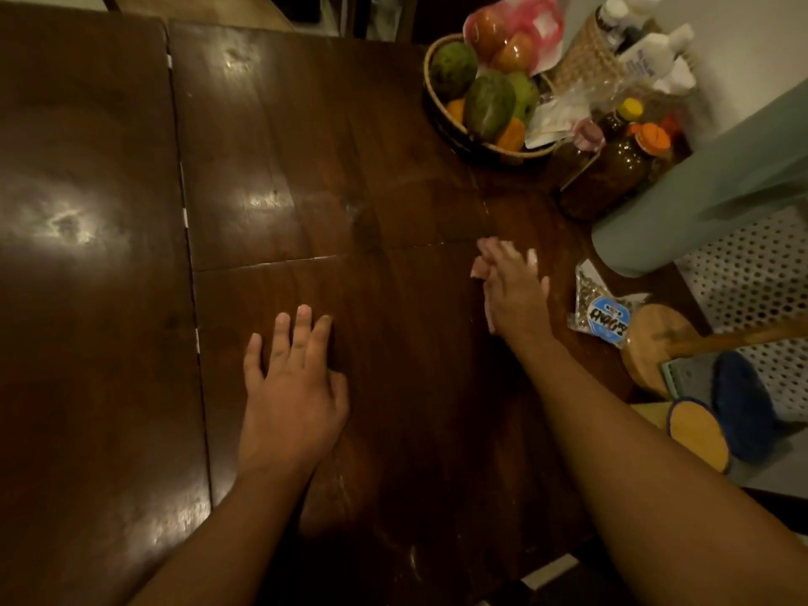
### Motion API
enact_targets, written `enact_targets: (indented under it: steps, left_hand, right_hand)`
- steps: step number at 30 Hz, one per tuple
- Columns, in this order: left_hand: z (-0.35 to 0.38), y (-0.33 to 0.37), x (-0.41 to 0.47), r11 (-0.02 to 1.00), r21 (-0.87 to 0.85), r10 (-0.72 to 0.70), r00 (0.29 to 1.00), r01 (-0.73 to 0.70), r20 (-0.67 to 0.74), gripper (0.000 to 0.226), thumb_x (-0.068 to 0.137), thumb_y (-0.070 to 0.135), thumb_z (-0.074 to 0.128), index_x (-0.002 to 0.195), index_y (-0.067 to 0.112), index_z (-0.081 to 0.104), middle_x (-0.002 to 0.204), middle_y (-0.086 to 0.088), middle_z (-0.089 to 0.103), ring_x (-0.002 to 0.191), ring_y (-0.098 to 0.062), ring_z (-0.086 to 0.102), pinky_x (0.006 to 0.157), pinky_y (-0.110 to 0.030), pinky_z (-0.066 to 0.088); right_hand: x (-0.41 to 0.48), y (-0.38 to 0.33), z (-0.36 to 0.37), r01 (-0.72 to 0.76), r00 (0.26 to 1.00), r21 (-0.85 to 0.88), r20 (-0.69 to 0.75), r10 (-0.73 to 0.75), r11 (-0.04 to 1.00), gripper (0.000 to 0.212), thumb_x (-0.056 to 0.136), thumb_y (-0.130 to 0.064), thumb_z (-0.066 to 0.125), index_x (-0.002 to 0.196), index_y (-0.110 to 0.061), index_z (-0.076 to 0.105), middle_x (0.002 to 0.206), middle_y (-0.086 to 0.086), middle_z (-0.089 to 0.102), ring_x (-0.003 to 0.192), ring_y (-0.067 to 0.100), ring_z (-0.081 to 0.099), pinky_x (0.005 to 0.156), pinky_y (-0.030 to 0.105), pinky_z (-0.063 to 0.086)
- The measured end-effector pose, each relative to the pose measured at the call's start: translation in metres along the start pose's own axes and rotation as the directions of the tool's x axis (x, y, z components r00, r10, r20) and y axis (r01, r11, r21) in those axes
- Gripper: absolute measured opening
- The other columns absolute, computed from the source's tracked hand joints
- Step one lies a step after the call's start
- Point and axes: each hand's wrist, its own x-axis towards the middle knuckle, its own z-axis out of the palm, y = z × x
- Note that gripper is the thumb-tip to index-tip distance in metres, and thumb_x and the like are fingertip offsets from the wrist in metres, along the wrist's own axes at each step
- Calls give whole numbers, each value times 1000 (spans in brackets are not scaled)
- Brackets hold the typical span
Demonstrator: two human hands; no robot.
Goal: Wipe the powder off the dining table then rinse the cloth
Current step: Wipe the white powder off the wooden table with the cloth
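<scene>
As right hand [516, 295] presses cloth [480, 269], spread flat

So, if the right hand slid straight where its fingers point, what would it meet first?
Probably the fruit basket, across bare table; it might just pass left of it.

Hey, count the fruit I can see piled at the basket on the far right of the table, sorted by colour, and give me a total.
Green fruit: 3
Small orange fruit: 2
Red-orange fruit, in the pink bag: 2
Total: 7 showing; any underneath are hidden.
</scene>
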Motion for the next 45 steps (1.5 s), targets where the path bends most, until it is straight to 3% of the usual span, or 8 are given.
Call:
enact_targets:
  steps: [5,11,17,25,34,39,42,45]
  left_hand:
    - [3,-2,0,1000,10,-1,1000,1,-21,60,92,36,30,150,25,27,161,-3,22,151,-18,9,122,-48,6]
    - [4,-2,1,1000,-1,2,1000,-2,-28,61,91,36,28,150,25,27,161,-3,22,151,-18,9,122,-47,5]
    - [1,0,-1,1000,-20,-17,1000,17,-26,58,94,32,35,151,25,26,161,-2,21,151,-16,7,122,-47,5]
    - [-5,0,2,998,-60,4,1000,-5,-14,56,95,28,37,150,24,26,161,-2,21,150,-17,9,122,-46,2]
    - [-18,-48,-22,961,-171,226,974,-218,23,47,95,17,41,142,21,42,157,0,33,148,-15,22,122,-36,12]
    - [-21,-72,-68,943,15,330,938,-333,109,54,96,32,28,150,26,29,161,3,24,149,-12,14,121,-41,9]
    - [-20,-71,-78,947,51,309,945,-316,109,56,94,34,25,150,27,29,161,3,25,149,-13,16,121,-43,10]
    - [-19,-69,-78,952,64,292,951,-300,106,56,92,35,27,148,28,29,160,5,25,149,-12,16,121,-44,10]
  right_hand:
    - [41,-44,18,137,988,202,-96,-119,970,38,100,-5,41,131,-15,61,126,3,62,119,17,55,104,40,46]
    - [-32,-43,20,596,685,274,318,-656,755,56,96,-1,54,141,-33,52,152,-15,44,145,-9,22,122,22,7]
    - [-32,18,-10,-43,999,325,1,45,945,53,100,-3,49,133,-43,54,148,-11,50,139,19,45,116,42,37]
    - [-148,-49,22,156,965,234,171,-198,960,57,100,-5,47,145,-39,46,156,-16,37,147,9,14,125,39,11]
    - [-240,-63,14,609,375,310,699,-610,730,76,82,7,52,140,-42,52,157,-20,35,152,4,7,125,45,0]
    - [-261,-22,-7,485,667,-19,655,-356,874,91,88,13,48,133,-64,36,151,-38,19,149,-1,-1,125,51,3]
    - [-262,-20,-2,-26,973,88,233,5,996,68,96,2,54,140,-49,44,156,-20,31,150,12,18,124,43,16]
    - [-264,-21,5,-122,981,120,165,101,985,55,103,-13,48,151,-36,36,161,-9,29,152,25,18,121,46,27]
